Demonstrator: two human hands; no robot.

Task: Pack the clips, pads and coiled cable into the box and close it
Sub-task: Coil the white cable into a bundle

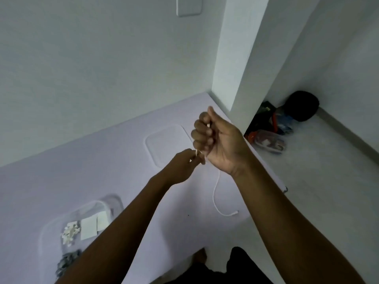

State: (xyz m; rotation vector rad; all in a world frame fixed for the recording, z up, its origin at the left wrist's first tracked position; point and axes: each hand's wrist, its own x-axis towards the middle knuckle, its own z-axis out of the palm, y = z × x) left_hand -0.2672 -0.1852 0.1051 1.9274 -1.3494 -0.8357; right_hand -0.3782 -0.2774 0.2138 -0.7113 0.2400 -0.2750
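My right hand (215, 140) is raised over the lilac surface, fingers curled round one end of the white cable (215, 193). Just below it my left hand (184, 167) pinches the same cable. The rest of the cable hangs down and its free plug end lies on the surface. A clear plastic box (49, 228) sits at the lower left. Inside it are white clips (70, 232), white pads (89, 228) and dark grey clips (67, 261). The box's clear lid (164, 140) lies flat further back, partly behind my hands.
The lilac surface (102, 171) meets a white wall at the back and a pillar at the right. On the floor to the right lie a black round object (301, 105) and a heap of coloured items (270, 132). My leg shows at the bottom.
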